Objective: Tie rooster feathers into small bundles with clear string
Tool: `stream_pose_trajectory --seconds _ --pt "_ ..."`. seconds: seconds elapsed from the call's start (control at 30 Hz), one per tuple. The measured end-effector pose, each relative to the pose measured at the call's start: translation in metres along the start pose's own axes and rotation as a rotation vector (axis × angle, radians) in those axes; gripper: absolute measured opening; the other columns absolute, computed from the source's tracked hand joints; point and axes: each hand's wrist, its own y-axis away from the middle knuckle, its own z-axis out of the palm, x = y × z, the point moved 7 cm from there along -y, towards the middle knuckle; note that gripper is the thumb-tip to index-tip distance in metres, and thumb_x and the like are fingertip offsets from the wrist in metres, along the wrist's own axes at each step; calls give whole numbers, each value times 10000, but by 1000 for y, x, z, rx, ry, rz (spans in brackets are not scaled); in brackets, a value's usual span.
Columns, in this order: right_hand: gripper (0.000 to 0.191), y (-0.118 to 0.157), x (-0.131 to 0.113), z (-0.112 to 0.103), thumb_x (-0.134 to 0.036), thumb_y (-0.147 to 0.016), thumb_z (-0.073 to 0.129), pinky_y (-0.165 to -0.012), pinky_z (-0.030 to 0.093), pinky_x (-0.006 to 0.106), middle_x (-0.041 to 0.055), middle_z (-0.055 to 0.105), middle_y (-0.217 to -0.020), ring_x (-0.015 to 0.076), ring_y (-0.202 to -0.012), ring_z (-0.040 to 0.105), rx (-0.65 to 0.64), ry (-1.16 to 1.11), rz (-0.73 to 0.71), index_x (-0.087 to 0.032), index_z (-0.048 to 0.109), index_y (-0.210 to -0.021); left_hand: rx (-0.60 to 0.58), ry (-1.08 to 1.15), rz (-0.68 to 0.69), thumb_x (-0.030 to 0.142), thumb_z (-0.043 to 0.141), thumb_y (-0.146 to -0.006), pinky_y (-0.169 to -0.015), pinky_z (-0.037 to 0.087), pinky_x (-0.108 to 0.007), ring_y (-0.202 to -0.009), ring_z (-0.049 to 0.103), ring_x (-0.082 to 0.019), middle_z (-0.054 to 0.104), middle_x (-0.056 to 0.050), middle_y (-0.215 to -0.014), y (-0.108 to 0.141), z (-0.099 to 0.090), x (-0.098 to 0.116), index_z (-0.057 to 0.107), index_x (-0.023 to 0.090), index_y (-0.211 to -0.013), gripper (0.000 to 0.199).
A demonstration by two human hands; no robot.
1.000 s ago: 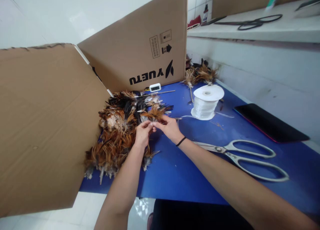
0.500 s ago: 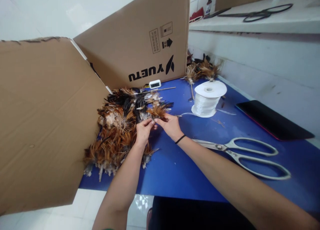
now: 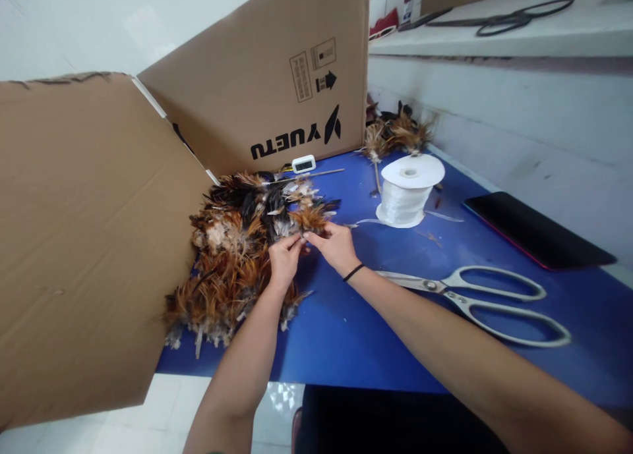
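My left hand [image 3: 285, 257] and my right hand [image 3: 339, 246] meet fingertip to fingertip at the right side of a feather pile. Both are pinched closed on the base of a small bunch of brown feathers [image 3: 311, 218], which fans out away from me above the fingers. What else lies between the fingertips is hidden. Left of the hands spreads the pile of brown, black and white feathers [image 3: 242, 269]. A white spool of ribbon [image 3: 406, 197] stands upright to the right, its loose ribbon end [image 3: 366, 221] trailing toward my right hand.
Large scissors [image 3: 465, 294] lie by my right forearm on the blue table [image 3: 336, 355]. Beyond them rests a black phone [image 3: 534, 230]. Cardboard panels [image 3: 89, 243] wall off the left and back. A small white digital display [image 3: 303, 164] and more feathers [image 3: 398, 134] sit farther back.
The view has shifted slightly, so the spool, scissors and phone appear a little higher and farther left. Both hands keep their pinch on the feather bunch.
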Motion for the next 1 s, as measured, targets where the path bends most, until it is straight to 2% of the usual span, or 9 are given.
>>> stream_pose_trajectory --seconds 0.13,0.3,0.47,0.67,0.87,1.0 --pt "233 1 0 -1 -392 -629 690 -571 422 274 7 642 -618 141 -568 514 19 36 4 -164 657 -664 20 -146 132 321 624 -799 -657 486 -272 -575 597 -149 656 -14 -624 4 -2 16 753 211 -790 170" --pt "245 2 -5 3 -377 -642 697 -622 459 296 43 684 -718 162 -629 566 -41 -8 -27 -159 670 -750 49 -185 185 301 563 -840 -669 469 -269 -575 576 -146 628 -14 -606 5 -5 22 738 212 -753 214" --pt "237 4 -11 6 -355 -648 703 -630 478 301 49 688 -734 157 -619 578 -94 -38 -60 -155 659 -769 54 -86 94 319 564 -827 -586 470 -261 -515 555 -134 592 8 -561 0 -5 11 691 199 -744 193" --pt "217 5 -12 4 -339 -649 703 -638 500 313 47 689 -722 165 -620 600 -103 -84 -55 -159 644 -755 26 196 -63 387 601 -790 -526 476 -251 -475 536 -118 568 30 -535 -3 -1 1 625 180 -730 218" --pt "305 12 -15 -6 -335 -630 716 -674 525 322 40 703 -758 169 -660 639 -134 -159 -24 -162 645 -870 -18 337 -85 444 638 -762 -511 463 -234 -473 517 -96 562 28 -542 -1 5 6 580 159 -681 302" --pt "326 16 -18 -9 -362 -617 732 -648 523 298 41 705 -755 163 -654 645 -153 -211 18 -158 637 -853 -57 338 -78 418 655 -755 -494 455 -232 -465 513 -94 561 26 -551 3 12 10 580 152 -682 286"
